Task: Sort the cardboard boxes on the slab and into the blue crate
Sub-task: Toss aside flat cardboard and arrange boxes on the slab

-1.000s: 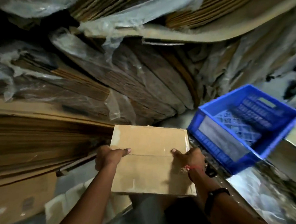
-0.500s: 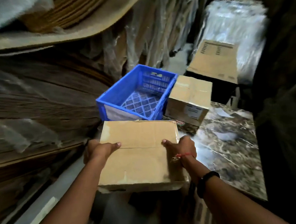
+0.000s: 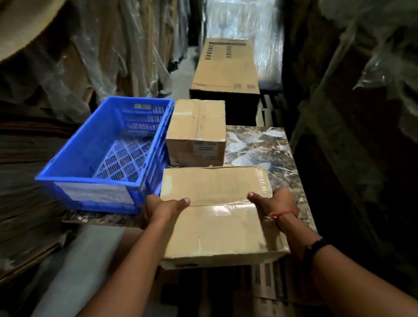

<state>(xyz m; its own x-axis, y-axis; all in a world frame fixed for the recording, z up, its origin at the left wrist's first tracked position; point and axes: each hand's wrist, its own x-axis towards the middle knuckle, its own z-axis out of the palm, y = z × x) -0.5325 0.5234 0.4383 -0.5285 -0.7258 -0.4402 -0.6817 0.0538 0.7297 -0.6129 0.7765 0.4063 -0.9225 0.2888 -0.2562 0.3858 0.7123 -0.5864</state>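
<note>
Head view: both hands grip one flat cardboard box [image 3: 218,218], top taped w/ clear tape. The left hand [image 3: 161,209] clamps the box's left edge, thumb laid across the top; the right hand [image 3: 274,203] clamps the right edge the same way. Fingers of both are hidden at the sides or underneath. A red thread [image 3: 282,214] sits at the right wrist and a black band [image 3: 314,246] further up the forearm.

The box is level, its far part over the marble slab [image 3: 258,143] and its near edge sticking out past the slab towards the person. Can't tell if it rests on the slab or hangs just above.

Just left of the left hand and beyond it is the blue crate [image 3: 93,193], standing on the slab w/ its slotted floor showing. Straight beyond the grip is a smaller box [image 3: 196,125] on the slab, taped shut, label on its near face, right beside the crate's right wall. Contact is unclear.

Well beyond that, off the slab, is a big box [image 3: 225,67] w/ print on top. Left of the grip are stacked cardboard sheets [image 3: 21,156]. Plastic-wrapped stacks [image 3: 367,53] stand to the right.
</note>
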